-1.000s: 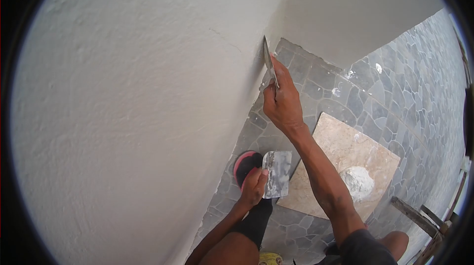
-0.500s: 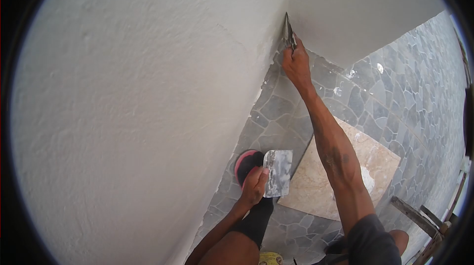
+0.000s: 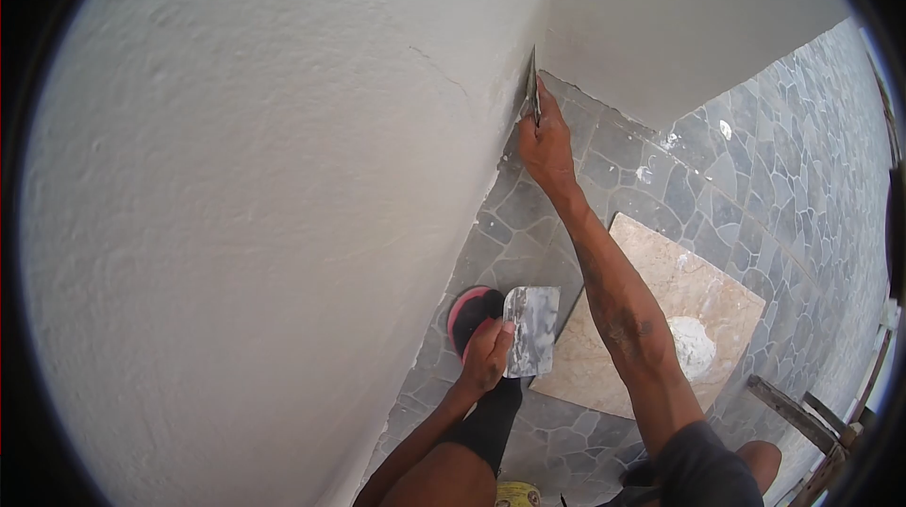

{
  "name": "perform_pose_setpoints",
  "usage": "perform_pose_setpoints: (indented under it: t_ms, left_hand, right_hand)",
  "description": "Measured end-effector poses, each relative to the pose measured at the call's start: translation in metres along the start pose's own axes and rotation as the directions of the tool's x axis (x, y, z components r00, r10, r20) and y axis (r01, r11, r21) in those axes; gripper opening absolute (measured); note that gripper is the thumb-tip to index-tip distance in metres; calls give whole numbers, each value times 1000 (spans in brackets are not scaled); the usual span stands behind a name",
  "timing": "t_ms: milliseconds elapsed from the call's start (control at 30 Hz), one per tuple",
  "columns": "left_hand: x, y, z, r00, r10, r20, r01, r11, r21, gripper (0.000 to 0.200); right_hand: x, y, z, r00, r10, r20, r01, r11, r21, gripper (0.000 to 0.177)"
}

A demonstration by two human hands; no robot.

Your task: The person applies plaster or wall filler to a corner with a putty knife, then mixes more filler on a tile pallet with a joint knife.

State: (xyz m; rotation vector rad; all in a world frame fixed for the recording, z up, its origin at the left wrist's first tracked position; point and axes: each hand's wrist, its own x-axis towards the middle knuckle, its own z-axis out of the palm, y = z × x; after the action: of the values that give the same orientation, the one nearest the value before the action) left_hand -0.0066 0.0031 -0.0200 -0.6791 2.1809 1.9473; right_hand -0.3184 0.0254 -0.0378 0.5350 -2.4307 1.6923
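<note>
In the head view my right hand point(image 3: 547, 141) is wrapped round a putty knife point(image 3: 531, 92), whose blade stands nearly edge-on to me against the white wall point(image 3: 283, 177), low down near the inside corner. My left hand point(image 3: 487, 356) grips a wide flat scraper point(image 3: 532, 331) smeared with white filler, held above my foot in a black and red shoe point(image 3: 462, 313). A thin crack point(image 3: 439, 71) runs across the wall left of the putty knife. Fingers hide the knife's handle.
A beige marbled tile point(image 3: 604, 356) lies on the grey stone-patterned floor point(image 3: 514, 224), bearing a mound of white filler point(image 3: 691, 348). A second wall point(image 3: 679, 25) meets the first at the corner. Wooden pieces point(image 3: 797, 413) stand at the lower right; a yellow container point(image 3: 517, 494) shows at the bottom.
My right hand has moved down and slightly left with the putty knife, out from the corner along the left wall. The left hand and scraper stay in place.
</note>
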Motion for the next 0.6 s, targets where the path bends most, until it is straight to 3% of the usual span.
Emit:
perform_pose_setpoints:
  t_ms: [300,400,600]
  left_hand:
    - [-1,-1,-1,999,-42,25,40,998,54,32]
    - [0,8,0,1000,-7,11,7,999,51,33]
    - [-1,8,3,999,-48,-5,48,999,-2,33]
  right_hand:
    - [-47,-17,10,997,14,80,-16,1000,23,60]
    - [-57,-18,11,994,2,109,-4,1000,23,70]
    - [-77,-35,-3,973,60,221,-78,994,75,66]
